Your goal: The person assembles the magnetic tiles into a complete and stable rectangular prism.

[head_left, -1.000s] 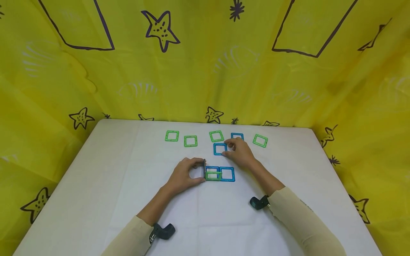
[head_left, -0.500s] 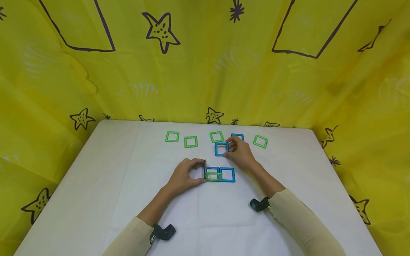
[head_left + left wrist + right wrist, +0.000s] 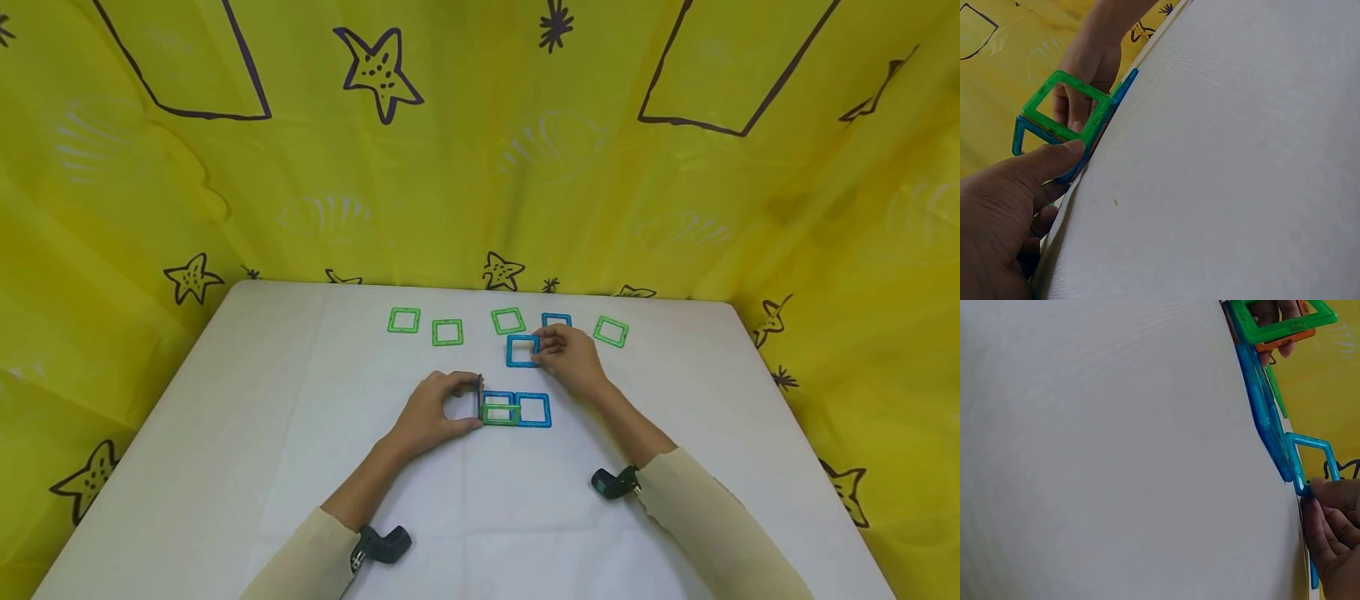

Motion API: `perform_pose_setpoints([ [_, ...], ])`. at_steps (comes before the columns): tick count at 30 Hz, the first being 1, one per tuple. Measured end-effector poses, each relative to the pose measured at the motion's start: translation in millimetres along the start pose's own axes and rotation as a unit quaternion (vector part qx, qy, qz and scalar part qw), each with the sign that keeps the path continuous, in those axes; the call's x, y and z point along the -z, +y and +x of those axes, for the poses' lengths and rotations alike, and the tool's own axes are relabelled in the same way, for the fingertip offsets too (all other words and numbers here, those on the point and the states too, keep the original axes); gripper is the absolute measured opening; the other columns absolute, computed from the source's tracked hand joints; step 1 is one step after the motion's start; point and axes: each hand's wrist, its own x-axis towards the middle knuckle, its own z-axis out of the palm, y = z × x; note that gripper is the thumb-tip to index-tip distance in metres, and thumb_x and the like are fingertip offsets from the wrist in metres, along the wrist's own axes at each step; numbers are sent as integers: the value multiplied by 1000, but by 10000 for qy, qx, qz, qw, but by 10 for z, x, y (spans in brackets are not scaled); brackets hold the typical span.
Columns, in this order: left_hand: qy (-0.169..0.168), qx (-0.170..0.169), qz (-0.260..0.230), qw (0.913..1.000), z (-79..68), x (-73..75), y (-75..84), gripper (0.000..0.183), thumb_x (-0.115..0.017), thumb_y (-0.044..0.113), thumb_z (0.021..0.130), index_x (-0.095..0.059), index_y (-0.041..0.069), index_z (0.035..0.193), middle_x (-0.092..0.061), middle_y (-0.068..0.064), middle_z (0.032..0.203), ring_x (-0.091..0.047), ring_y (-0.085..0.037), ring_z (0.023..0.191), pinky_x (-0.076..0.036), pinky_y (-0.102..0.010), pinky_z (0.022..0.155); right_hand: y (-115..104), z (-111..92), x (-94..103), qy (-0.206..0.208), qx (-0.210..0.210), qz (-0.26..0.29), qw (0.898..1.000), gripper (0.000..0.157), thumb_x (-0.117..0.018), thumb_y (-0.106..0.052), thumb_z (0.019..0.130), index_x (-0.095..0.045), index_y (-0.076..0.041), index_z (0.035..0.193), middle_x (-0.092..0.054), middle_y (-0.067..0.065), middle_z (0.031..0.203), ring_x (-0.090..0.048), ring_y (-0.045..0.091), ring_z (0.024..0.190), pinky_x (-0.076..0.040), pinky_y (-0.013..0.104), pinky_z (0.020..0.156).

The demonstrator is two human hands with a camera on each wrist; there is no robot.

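My left hand [image 3: 426, 412] holds an upright magnetic tile [image 3: 479, 397], seen edge-on in the head view, between thumb and fingers; its colour is unclear there. Against it stands an upright green magnetic tile [image 3: 1082, 85], and blue tiles join it at the base. A flat blue tile [image 3: 548, 410] extends to the right. Farther back, my right hand [image 3: 572, 362] pinches a blue magnetic tile [image 3: 510, 351] by its right side. In the right wrist view, that blue tile [image 3: 1330, 464] tilts up between thumb and fingers. An orange tile [image 3: 1286, 341] shows behind the green one.
Loose green tiles [image 3: 447, 342] [image 3: 404, 330] lie along the back of the white table [image 3: 337, 467], others [image 3: 507, 331] [image 3: 611, 343] farther right. Another blue tile [image 3: 557, 316] lies partly hidden behind my right hand. A yellow curtain [image 3: 450, 200] rises behind the table.
My right hand has lifted the blue tile a little off the table and drawn it slightly to the right. The left hand and the joined tiles have stayed still.
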Motion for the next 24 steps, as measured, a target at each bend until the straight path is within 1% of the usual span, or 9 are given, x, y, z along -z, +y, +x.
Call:
perform_pose_setpoints([
  [7, 25, -11, -3, 10000, -4, 0, 1, 64, -95, 23, 78, -69, 17, 137, -69, 3, 114, -58, -15, 101, -50, -41, 90, -35, -58, 38, 30, -71, 276, 9996, 29, -80, 0, 92, -70, 4, 118, -73, 14, 102, -69, 26, 93, -54, 22, 78],
  [14, -16, 41, -31, 10000, -2, 7, 6, 64, -94, 24, 79, -68, 17, 137, -70, 4, 116, -57, -15, 102, -51, -40, 91, -12, -99, 49, 0, -72, 376, 9993, 26, -78, -1, 93, -70, 5, 117, -73, 14, 103, -68, 26, 93, -54, 21, 75],
  [19, -6, 31, -20, 10000, -7, 13, 21, 64, -94, 23, 79, -68, 17, 137, -70, 4, 116, -57, -15, 101, -50, -40, 91, -23, -146, 50, 44, 18, 440, 9990, 25, -78, 1, 93, -69, 6, 115, -71, 16, 105, -67, 28, 97, -53, 19, 79],
  [24, 5, -16, 34, 10000, 1, 11, 26, 63, -94, 24, 79, -69, 17, 137, -69, 4, 115, -56, -15, 101, -51, -39, 90, -26, -179, 60, 96, 24, 403, 9991, 23, -78, 1, 92, -70, 6, 113, -71, 15, 104, -67, 28, 97, -53, 19, 80],
])
